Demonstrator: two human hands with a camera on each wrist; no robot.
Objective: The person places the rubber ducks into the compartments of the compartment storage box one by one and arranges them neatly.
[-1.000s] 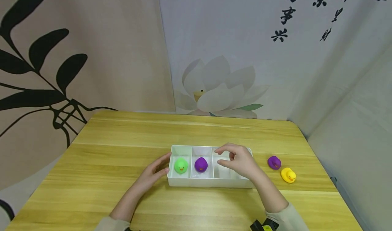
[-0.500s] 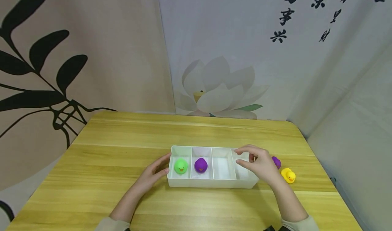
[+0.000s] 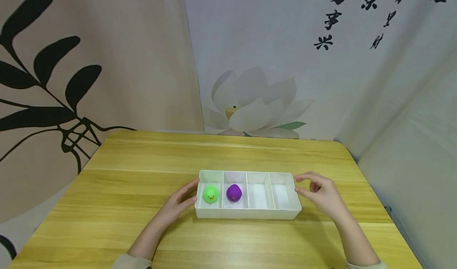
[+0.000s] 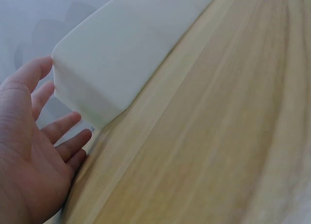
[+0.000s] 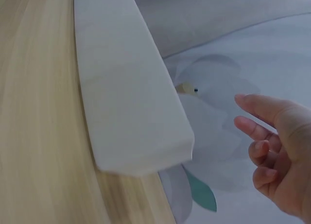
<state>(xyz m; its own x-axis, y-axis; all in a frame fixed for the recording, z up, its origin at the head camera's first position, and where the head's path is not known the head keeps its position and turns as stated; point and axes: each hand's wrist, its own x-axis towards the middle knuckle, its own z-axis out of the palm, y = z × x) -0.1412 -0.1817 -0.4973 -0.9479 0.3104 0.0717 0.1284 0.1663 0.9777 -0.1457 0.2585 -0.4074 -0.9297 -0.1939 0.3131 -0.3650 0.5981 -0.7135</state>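
A white divided box (image 3: 250,214) with a row of compartments sits on the table. A green toy duck (image 3: 210,193) lies in its leftmost compartment, a purple toy duck (image 3: 234,193) in the one beside it; the two right compartments hold nothing. My left hand (image 3: 177,201) is at the box's left end, its fingertips against the corner; the left wrist view shows its fingers (image 4: 65,127) spread. Beside the right end is my right hand (image 3: 321,191), thumb and index finger apart, other fingers bent. The right wrist view shows nothing in its grasp and a gap to the box.
The wooden table (image 3: 160,154) runs back to a curtain (image 3: 250,31) printed with a lotus and black characters. A bit of purple shows between the right hand's fingers; the area behind that hand is hidden.
My right hand has moved right, from over the box's right compartments to beyond its right end. It now covers the loose purple and yellow ducks. My left hand has stayed put.
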